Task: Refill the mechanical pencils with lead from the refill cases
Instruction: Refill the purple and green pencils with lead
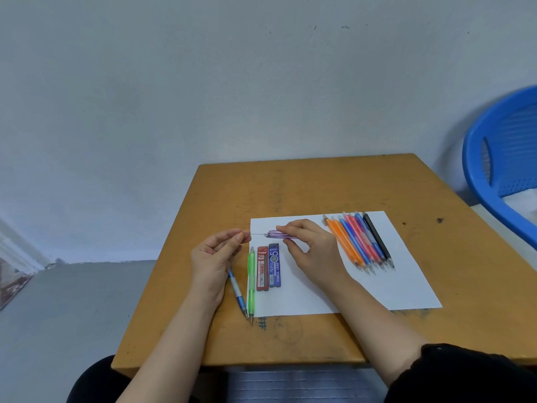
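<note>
Beyond the 2 refill cases [262,267] lying nearest me on the paper [377,286], my left hand [216,254] pinches a hair-thin lead [257,234], surely brittle, so held close to its end, against the light purple pencil [274,234] my right hand [311,248] grips by its barrel.

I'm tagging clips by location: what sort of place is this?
Probably a plain classroom or study corner: a small scribbled-on wooden desk, a blue plastic chair beside it, and a bare pale wall.

Purple pencil [281,235], green pencil [251,283], red case [262,269], blue case [274,266], white paper [363,289].
</note>
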Demonstrator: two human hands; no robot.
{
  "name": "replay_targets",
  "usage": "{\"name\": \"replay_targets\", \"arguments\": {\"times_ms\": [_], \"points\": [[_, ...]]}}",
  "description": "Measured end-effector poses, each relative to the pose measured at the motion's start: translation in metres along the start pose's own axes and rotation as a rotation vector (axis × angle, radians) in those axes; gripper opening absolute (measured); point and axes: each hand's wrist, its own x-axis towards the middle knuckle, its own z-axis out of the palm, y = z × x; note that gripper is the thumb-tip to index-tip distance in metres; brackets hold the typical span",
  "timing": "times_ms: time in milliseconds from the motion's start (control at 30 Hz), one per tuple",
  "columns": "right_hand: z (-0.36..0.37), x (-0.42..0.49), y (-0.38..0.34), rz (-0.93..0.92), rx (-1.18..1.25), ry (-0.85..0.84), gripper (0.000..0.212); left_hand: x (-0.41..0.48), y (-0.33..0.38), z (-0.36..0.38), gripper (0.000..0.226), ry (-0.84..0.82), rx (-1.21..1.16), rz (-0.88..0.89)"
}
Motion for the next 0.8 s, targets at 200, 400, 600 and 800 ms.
{"name": "replay_targets", "arguments": {"times_ms": [200, 400, 600, 800], "points": [[-0.0001, 0.0, 0.0011, 0.018, 0.003, 0.005, 0.03, 0.001, 0.0013, 0.0007, 0.019, 0.021, -0.033, 0.005], [-0.0009, -0.0003, 0.0001, 0.027, -0.012, 0.019, 0.03, 0.0006, 0.0009, -0.0004, 0.011, 0.04, -0.012, -0.004], [-0.0013, -0.0002, -0.0012, 0.011, 0.001, 0.001, 0.03, -0.0004, 0.001, 0.0, 0.012, 0.017, 0.01, -0.009], [-0.0012, -0.0006, -0.0015, 0.004, -0.004, -0.007, 0.03, -0.001, 0.0008, 0.0, 0.012, -0.005, 0.033, -0.009]]}}
